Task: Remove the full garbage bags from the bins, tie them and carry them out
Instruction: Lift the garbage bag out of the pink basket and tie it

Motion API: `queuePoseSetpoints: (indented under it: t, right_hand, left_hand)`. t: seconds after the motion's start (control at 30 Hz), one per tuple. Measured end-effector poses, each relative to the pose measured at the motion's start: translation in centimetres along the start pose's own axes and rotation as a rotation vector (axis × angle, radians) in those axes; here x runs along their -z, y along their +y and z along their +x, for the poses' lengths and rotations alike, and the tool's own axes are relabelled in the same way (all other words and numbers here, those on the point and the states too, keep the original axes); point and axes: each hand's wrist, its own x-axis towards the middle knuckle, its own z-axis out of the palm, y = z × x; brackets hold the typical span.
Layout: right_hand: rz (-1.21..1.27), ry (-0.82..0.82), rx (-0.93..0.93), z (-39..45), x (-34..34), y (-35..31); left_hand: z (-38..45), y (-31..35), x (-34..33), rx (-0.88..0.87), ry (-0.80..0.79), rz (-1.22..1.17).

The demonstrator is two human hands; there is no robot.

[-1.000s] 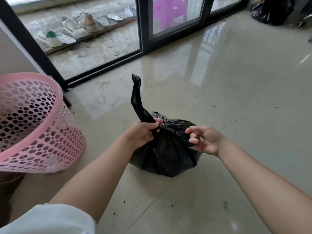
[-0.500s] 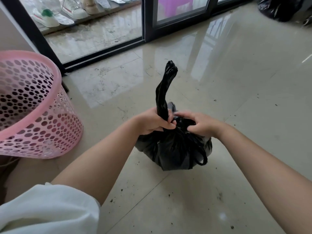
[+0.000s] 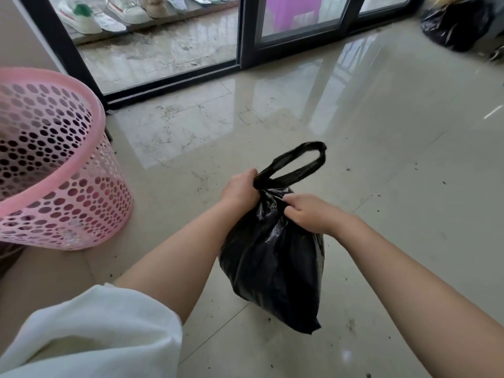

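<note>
The left hand point(image 3: 240, 190) gripped the black bag's point(image 3: 272, 257) neck (below its loop); the right hand point(image 3: 306, 214) pinched plastic beside the knot.

Black garbage bag point(image 3: 272, 257): glossy, crinkled, full, neck gathered at top, one loop of twisted plastic point(image 3: 297, 165) standing up from the neck. Pink perforated bin point(image 3: 62, 170): left of bag, apart, tilted, no liner visible inside.

A home, by its looks. Glossy tiled floor point(image 3: 381, 132), sliding glass door point(image 3: 245, 31), shoes point(image 3: 81, 17) drying outside, pink laundry basket point(image 3: 54, 186).
</note>
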Motion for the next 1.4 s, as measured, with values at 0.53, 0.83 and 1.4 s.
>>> queuePoseSetpoints:
  t: [0.53, 0.83, 1.4]
  right_hand:
    - [0.122, 0.047, -0.104, -0.3, -0.7, 2.4]
    - [0.095, -0.214, 0.069, -2.4, -0.9, 1.9]
    - [0.127, 0.064, 0.015, -1.3, -1.1, 3.8]
  left_hand:
    - [-1.3, 0.7, 0.0, 0.331, -0.291, -1.344]
    - [-1.5, -1.5, -1.9, 0.290, -0.342, -1.106]
    - [-1.7, 0.1, -0.5, 0.149, -0.469, -1.152]
